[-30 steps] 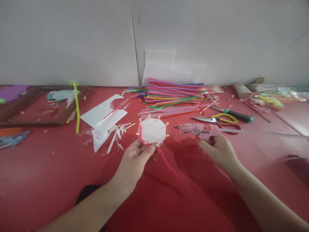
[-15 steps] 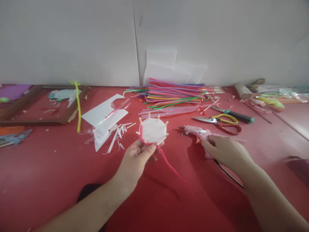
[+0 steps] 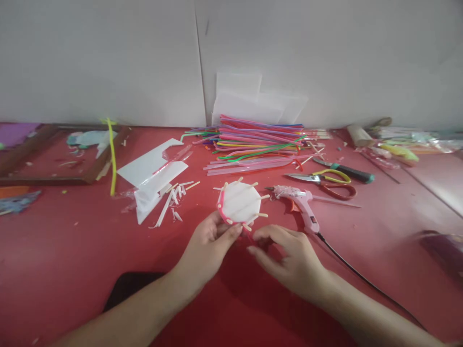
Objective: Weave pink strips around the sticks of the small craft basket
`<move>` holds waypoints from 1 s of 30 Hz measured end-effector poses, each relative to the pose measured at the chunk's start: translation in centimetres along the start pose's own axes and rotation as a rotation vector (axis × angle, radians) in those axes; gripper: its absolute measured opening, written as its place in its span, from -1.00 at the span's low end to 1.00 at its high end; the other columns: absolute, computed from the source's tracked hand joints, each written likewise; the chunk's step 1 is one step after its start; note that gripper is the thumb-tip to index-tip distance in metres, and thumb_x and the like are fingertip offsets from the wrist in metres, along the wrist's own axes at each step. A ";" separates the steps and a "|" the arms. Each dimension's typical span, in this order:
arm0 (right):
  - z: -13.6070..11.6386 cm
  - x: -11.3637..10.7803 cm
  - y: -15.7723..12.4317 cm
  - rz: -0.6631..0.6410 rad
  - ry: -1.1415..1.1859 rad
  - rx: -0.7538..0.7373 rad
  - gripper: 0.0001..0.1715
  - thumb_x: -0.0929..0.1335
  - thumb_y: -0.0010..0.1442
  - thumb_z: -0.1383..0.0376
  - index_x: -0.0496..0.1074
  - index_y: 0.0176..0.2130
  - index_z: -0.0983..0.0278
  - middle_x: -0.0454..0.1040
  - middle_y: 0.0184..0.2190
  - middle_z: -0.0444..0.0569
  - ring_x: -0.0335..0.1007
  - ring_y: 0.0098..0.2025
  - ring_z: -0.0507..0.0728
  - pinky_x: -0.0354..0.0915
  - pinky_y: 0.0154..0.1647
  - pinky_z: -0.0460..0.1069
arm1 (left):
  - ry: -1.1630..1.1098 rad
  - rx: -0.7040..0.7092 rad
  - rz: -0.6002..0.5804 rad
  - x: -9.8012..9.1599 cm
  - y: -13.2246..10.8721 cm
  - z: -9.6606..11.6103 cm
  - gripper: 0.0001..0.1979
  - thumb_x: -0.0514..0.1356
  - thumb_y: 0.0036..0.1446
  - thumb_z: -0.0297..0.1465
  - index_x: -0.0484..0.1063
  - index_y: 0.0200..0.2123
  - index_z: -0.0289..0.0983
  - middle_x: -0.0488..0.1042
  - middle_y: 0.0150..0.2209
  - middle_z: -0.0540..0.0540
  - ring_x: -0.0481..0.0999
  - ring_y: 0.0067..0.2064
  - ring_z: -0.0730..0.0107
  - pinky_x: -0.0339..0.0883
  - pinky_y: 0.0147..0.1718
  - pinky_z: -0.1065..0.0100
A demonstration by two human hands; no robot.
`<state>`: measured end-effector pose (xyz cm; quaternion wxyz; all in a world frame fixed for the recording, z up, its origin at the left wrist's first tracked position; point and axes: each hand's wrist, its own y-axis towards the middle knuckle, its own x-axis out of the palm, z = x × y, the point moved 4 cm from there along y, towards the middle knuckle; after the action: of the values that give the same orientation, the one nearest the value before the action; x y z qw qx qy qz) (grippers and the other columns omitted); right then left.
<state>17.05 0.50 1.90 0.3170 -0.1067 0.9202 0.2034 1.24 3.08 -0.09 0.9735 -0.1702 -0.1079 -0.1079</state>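
My left hand (image 3: 213, 246) grips a white disc-like piece (image 3: 242, 205) by its lower edge, thumb on the near side. Short pale wooden sticks (image 3: 265, 215) stick out around its rim. A pink pipe cleaner (image 3: 221, 200) runs along the sticks at the left and bottom of the rim. Its loose end trails down by my left thumb, partly lost against the red table. At that loose end is my right hand (image 3: 289, 258), thumb and index finger apart on either side of it. A pink glue gun (image 3: 304, 205) lies just beyond my right hand.
Behind lies a pile of coloured pipe cleaners (image 3: 260, 140). Scissors (image 3: 321, 179) and a dark-handled cutter (image 3: 352, 172) are at the right. White card scraps (image 3: 152, 168) and stick offcuts (image 3: 175, 195) lie left. The glue gun's cord (image 3: 361, 274) crosses the right side.
My right hand has let go of the glue gun, now lying on the table, and moved left to the pipe cleaner's loose end. The white piece has shifted slightly right and turned.
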 end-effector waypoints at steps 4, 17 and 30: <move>0.9 -0.6 0.2 0.017 -0.066 0.036 -0.89 0.31 0.25 0.40 0.44 -0.28 0.24 0.57 -0.40 -0.12 0.50 -0.40 0.01 0.36 -0.38 -0.13 | 0.085 -0.011 0.017 -0.3 -0.1 0.0 -0.63 0.30 0.12 -0.30 0.43 -0.02 -0.29 0.63 -0.10 -0.17 0.57 -0.20 0.30 0.41 -0.29 0.36; 1.3 -2.2 0.2 0.132 -0.177 -0.121 -0.87 0.35 0.24 0.44 0.49 -0.22 0.26 0.56 -0.32 -0.03 0.50 -0.29 0.04 0.41 -0.28 -0.08 | 0.054 -0.105 -0.041 -0.1 0.0 0.1 -0.67 0.32 0.08 -0.40 0.49 -0.06 -0.33 0.67 -0.21 -0.15 0.62 -0.22 0.33 0.43 -0.18 0.36; 2.5 -2.6 1.0 0.047 0.024 0.133 -0.89 0.37 0.22 0.29 0.54 -0.29 0.23 0.57 -0.40 -0.08 0.47 -0.39 0.04 0.35 -0.39 -0.06 | 0.040 -0.131 -0.118 -0.1 0.0 0.4 -0.76 0.36 0.05 -0.39 0.51 -0.19 -0.32 0.68 -0.31 -0.15 0.64 -0.32 0.38 0.46 -0.22 0.40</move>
<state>20.09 2.72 2.04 0.3073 -0.0662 0.9377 0.1482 1.06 3.20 0.29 0.9542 -0.2247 -0.0910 -0.1754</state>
